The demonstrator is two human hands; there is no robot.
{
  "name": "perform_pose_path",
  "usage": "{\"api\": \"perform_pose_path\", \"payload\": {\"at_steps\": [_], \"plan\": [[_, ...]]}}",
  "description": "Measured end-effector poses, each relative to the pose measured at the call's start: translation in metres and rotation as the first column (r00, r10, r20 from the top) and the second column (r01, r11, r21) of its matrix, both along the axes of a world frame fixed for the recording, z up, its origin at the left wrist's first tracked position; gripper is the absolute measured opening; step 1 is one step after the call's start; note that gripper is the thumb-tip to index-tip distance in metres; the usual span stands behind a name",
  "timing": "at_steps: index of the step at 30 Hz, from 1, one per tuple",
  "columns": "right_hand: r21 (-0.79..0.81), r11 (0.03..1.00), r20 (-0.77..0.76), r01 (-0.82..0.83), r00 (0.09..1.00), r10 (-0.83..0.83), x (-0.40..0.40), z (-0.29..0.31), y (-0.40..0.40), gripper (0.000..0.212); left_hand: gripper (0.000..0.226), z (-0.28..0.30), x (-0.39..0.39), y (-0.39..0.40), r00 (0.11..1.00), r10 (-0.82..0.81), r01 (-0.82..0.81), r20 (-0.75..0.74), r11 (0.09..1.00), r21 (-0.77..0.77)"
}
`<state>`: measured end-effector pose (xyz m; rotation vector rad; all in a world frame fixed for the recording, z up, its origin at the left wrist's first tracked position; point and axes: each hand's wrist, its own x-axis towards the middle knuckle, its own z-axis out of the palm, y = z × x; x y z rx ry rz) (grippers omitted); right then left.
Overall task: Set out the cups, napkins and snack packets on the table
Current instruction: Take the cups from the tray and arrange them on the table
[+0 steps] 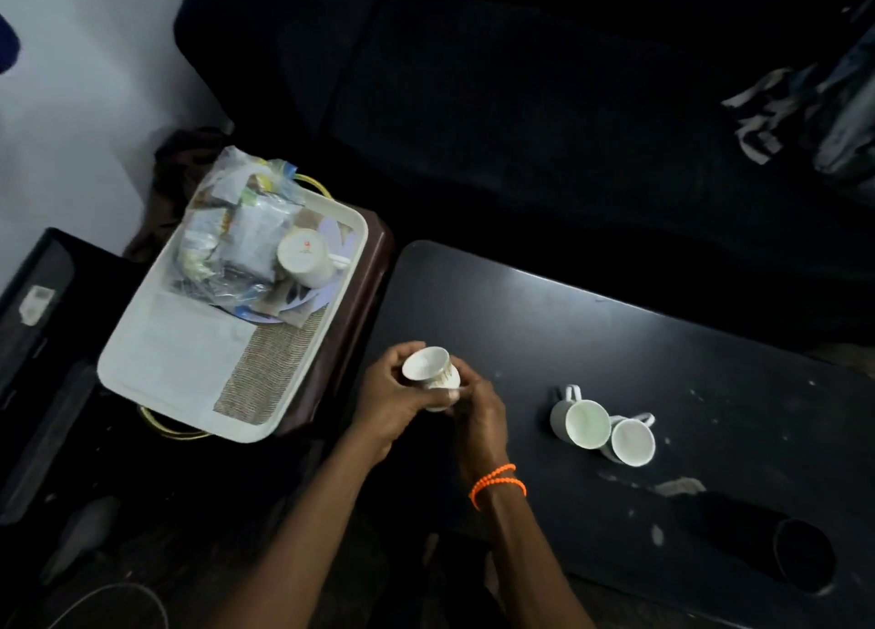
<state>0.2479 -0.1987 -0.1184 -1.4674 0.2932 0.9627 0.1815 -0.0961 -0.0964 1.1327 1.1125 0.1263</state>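
I hold a small white cup point(432, 375) between both hands, my left hand point(389, 403) cupping its side and my right hand point(476, 413), the one with an orange beaded bracelet point(497, 482) on the wrist, closed around its base; the cup is tilted with its mouth up and to the left, above the near left corner of the table point(615, 344). The table is a dark, matte, scuffed slab with rounded corners. Two glossy white mugs point(601, 427) stand on it touching each other, handles pointing away from me, with open dark surface all around them. To the left, a pale plastic tray point(156, 368) with rounded corners rests on a brown stand, holding crinkled clear snack packets point(227, 235), an upturned cup point(305, 256) and a woven mat. A dark sofa runs behind.
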Motion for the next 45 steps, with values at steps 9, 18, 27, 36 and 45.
{"api": "perform_pose_path", "payload": {"at_steps": [9, 18, 27, 36, 45], "plan": [[-0.046, 0.804, -0.153, 0.593, 0.791, -0.592, -0.002, -0.035, -0.1, 0.037, 0.074, -0.034, 0.028, -0.118, 0.946, -0.285, 0.323, -0.152, 0.847, 0.423], [-0.168, 0.736, -0.173, 0.655, 0.716, -0.676, 0.003, -0.048, -0.135, 0.046, 0.057, -0.053, 0.038, -0.17, 0.878, -0.332, 0.478, -0.344, 0.616, 0.627], [-0.15, 0.721, -0.19, 0.676, 0.696, -0.692, 0.004, -0.049, -0.163, 0.036, 0.067, -0.069, 0.047, -0.189, 0.831, -0.33, 0.555, -0.448, 0.554, 0.621], [-0.305, 0.678, -0.167, 0.669, 0.663, -0.729, -0.022, -0.048, -0.165, 0.032, 0.095, -0.074, 0.033, -0.198, 0.864, -0.403, 0.502, -0.301, 0.665, 0.553], [-0.318, 0.889, -0.202, 0.329, 0.893, -0.402, -0.053, -0.024, -0.098, 0.031, 0.103, -0.058, -0.01, -0.118, 0.915, -0.311, 0.402, -0.256, 0.754, 0.52]]}}
